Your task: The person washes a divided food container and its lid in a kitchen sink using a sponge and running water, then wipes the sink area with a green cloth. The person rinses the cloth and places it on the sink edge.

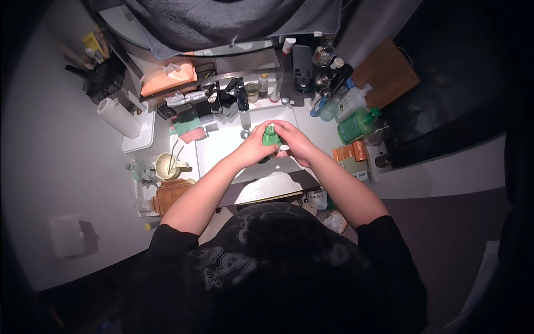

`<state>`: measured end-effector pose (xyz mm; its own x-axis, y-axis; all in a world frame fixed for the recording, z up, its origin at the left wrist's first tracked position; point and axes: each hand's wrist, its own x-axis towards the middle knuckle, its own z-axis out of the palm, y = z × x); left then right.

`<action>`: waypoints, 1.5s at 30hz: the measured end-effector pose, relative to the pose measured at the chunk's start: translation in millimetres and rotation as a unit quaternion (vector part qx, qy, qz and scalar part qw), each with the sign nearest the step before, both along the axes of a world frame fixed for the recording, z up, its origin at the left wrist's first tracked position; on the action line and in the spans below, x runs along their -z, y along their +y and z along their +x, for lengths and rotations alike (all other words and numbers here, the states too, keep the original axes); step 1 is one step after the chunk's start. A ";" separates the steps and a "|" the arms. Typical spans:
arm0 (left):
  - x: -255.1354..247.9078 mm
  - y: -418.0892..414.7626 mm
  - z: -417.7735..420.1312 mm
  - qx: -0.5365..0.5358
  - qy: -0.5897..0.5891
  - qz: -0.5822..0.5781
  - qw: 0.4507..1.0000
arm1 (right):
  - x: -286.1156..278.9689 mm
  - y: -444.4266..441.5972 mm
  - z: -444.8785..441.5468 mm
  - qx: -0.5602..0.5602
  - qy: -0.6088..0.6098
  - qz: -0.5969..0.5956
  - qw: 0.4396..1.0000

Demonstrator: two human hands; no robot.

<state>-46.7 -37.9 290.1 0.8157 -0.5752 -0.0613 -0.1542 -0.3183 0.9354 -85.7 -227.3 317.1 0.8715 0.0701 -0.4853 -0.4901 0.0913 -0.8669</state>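
Note:
Both my hands meet over the white sink basin (217,154) around a small glossy green item (272,137). It looks crumpled or folded, and my fingers cover part of it, so its kind is unclear. My left hand (255,147) grips it from the left with the thumb across its near side. On the other side, my right hand (297,141) has its fingertips at the item's top. Just beyond my hands stands the dark-topped faucet (243,100), and the round metal drain (245,134) shows beside my left hand.
At left are a mug (166,166), an amber container (170,196) and a paper towel roll (119,118). To the right stand a green pump bottle (354,127), an orange roll (359,150) and a wooden board (386,75). A grey towel (233,25) hangs above.

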 end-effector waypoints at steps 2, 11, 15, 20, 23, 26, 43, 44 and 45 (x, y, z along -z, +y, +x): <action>6.2 14.5 4.5 0.020 0.082 -0.087 0.993 | -15.3 1.5 -11.0 -0.010 -0.035 -0.051 0.998; -6.8 1.9 -18.1 -0.184 -0.175 -0.093 0.963 | -1.1 -41.3 -27.0 -0.003 -0.103 -0.028 0.994; -37.3 -5.8 -30.5 -0.279 -0.084 -0.185 0.939 | 8.6 -60.8 -32.9 0.006 -0.130 -0.075 0.989; -94.0 -13.2 -41.5 -0.219 0.068 -0.303 0.925 | 11.8 -89.2 -32.2 -0.010 -0.240 -0.167 0.956; -132.5 -8.1 -38.8 -0.180 0.030 -0.316 0.931 | 3.7 -116.1 -20.8 0.004 -0.337 -0.011 0.941; -173.3 1.0 -39.8 -0.195 -0.006 -0.359 0.913 | -41.5 -128.5 -22.9 0.022 -0.427 -0.018 0.904; -43.4 106.4 -41.2 -0.133 0.331 -0.391 0.848 | -47.8 -115.7 -27.6 0.104 -0.169 0.244 0.949; -24.0 113.0 -42.1 -0.120 0.352 -0.364 0.854 | -39.2 -111.9 -29.4 0.114 -0.156 0.231 0.954; -11.0 116.1 -40.4 -0.102 0.372 -0.337 0.859 | -32.8 -110.1 -30.1 0.126 -0.145 0.217 0.957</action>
